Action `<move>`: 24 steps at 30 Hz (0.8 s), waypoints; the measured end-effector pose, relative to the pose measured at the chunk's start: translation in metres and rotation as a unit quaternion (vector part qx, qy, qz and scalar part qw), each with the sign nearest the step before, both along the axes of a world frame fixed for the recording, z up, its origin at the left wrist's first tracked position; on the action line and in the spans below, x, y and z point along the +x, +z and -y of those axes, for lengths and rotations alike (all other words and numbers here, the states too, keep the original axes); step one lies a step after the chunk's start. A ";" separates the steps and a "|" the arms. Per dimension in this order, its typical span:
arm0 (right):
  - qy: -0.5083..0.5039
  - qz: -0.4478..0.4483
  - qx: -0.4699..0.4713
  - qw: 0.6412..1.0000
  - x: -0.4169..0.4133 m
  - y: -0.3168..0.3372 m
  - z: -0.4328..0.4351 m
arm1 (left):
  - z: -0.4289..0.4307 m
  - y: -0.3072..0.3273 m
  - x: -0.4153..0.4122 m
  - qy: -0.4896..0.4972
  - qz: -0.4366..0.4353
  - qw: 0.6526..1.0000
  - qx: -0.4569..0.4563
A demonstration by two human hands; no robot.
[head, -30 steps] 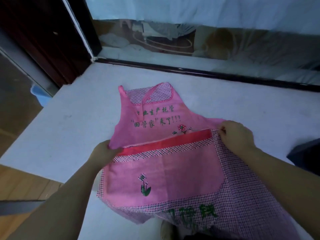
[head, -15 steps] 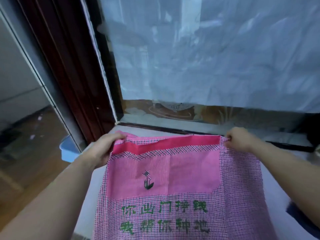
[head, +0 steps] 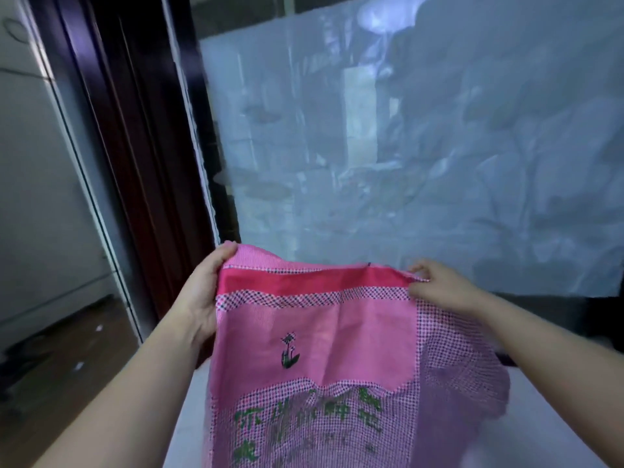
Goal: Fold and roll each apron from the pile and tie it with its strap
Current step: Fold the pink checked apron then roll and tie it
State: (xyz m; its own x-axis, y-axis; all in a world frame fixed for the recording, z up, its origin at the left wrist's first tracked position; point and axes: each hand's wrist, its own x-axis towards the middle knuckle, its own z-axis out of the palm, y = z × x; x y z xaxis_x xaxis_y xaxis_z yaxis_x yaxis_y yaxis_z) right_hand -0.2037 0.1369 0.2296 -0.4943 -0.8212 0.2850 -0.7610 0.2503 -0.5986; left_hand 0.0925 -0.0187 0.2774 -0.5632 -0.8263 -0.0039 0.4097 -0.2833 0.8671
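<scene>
1. The only holder in view is the pocket [head: 320,336] sewn on the front of the apron [head: 449,339]. It is a plain pink panel with a red band [head: 304,278] along its mouth and a small green flower [head: 289,352] on it.
2. The pocket lies flat against the cloth with its mouth closed. I cannot tell whether anything is inside.
3. The apron is up in the air, hanging from my two hands in front of the pale sheet [head: 405,146] over the window. Its top edge runs nearly level between them.
4. Below the pocket the checked cloth carries green lettering [head: 304,420] and drops out of view at the bottom, over the white table [head: 185,417].
5. The apron's right side bunches and curls back on itself.
6. My left hand [head: 202,292] is raised, palm turned toward the cloth. It grips the upper left corner, with the fingers curled round the edge and one fingertip showing over the top.
7. My right hand [head: 439,288] reaches forward at about the same height, back of the hand up. Thumb and fingers pinch the right end of the red band.
8. Both forearms are bare and stretch out from the bottom corners.
9. A dark door frame [head: 135,146] stands at the left, and a wooden floor [head: 50,383] lies below it.
</scene>
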 end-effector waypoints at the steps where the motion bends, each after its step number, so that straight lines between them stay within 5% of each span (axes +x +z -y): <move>1: -0.007 -0.018 -0.022 1.000 -0.004 0.003 0.000 | -0.004 0.003 -0.002 -0.008 -0.011 1.000 0.012; 6: -0.057 -0.067 -0.152 0.984 -0.021 0.033 -0.004 | -0.026 -0.005 -0.035 -0.035 -0.086 0.995 0.041; 10: -0.023 0.004 -0.263 0.965 -0.008 0.062 0.004 | -0.047 -0.022 -0.082 -0.064 -0.055 0.996 0.039; 15: 0.070 0.085 -0.246 0.963 0.004 0.084 0.007 | -0.075 -0.021 -0.126 -0.118 0.029 0.992 -0.044; 24: -0.058 -0.029 -0.148 0.987 -0.051 0.057 0.013 | -0.089 -0.006 -0.142 -0.123 0.049 0.990 -0.052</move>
State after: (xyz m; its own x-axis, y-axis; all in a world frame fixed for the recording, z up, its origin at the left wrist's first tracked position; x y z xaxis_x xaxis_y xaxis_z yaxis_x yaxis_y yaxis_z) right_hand -0.2546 0.1243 0.2869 -0.5557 -0.6371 0.5342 -0.7728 0.1589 -0.6144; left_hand -0.0493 0.0703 0.2718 -0.7486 -0.6629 0.0097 0.2523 -0.2713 0.9288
